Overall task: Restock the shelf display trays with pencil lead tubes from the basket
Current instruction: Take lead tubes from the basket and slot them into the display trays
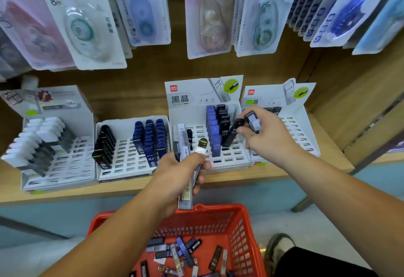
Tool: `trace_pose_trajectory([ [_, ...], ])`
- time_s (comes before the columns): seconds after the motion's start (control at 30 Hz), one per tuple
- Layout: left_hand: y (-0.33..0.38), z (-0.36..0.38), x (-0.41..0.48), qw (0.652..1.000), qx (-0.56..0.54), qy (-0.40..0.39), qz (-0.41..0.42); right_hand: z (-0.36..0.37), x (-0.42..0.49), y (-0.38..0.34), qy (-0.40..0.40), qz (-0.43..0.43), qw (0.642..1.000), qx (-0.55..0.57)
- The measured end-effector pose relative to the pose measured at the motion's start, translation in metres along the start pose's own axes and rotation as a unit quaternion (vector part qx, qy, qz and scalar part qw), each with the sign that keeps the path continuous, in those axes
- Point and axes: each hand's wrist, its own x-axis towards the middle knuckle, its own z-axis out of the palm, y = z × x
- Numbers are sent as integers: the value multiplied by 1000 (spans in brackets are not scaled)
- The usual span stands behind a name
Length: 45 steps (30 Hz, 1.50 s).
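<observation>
While the right grip [267, 137] pinches a black lead tube [232, 133] marked HB 0.5, that tube leans with its lower end down among the slots of the third display tray [231, 163], just beside the row of black tubes [223, 119]. Whether it is seated in a slot cannot be told. A row of blue tubes [213, 132] stands to the left of the black row. The same grip also holds a second tube [253, 121], dark with a pale label, in its upper fingers. The left grip [179, 170] is curled round a bundle of tubes [182, 136], clear and dark ones, held roughly upright before the tray's left side and over the shelf [251, 177] edge. Below the arms stands the red basket [240, 228], with loose tubes [182, 249] scattered on its bottom. To the left sit a tray of dark blue and black tubes [131, 163] and a tray of white-capped tubes [54, 167]. A fourth tray [302, 136] stands on the right, partly behind the right grip. Correction tape packs [87, 29] hang above.
</observation>
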Motion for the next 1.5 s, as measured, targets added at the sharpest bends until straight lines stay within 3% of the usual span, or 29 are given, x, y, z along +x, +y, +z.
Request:
trace_pose_trajectory([
  [0.4, -2, -7, -2, 999, -46, -17, 8, 15, -3, -4, -23, -24, 989, -142],
  [0.57, 0, -10, -1, 998, -46, -34, -24, 2, -9, -34, 60, -15, 998, -30],
  [0.63, -1, -9, 0, 998, -50, -41, -23, 0, -16, -47, 27, -9, 999, 31],
  [0.73, 2, -5, -2, 997, -53, -58, -10, 1, -27, -58, -84, 56, 988, 117],
  [0.83, 5, -2, -7, 996, -48, -79, 15, 5, -33, -60, -133, 118, 976, 123],
  [0.97, 5, -4, -8, 997, -35, -64, 39, 1, -29, -58, -90, 154, 972, 152],
  [1.1, 3, -7, -8, 999, -13, -37, 34, -3, -26, -55, -30, 138, 976, 165],
  [1.37, -5, -17, -15, 999, -7, 5, 53, 15, -35, -65, -92, 123, 960, 235],
  [1.5, -10, -43, -33, 997, -43, 14, 60, 34, -45, -84, -118, 96, 969, 193],
])
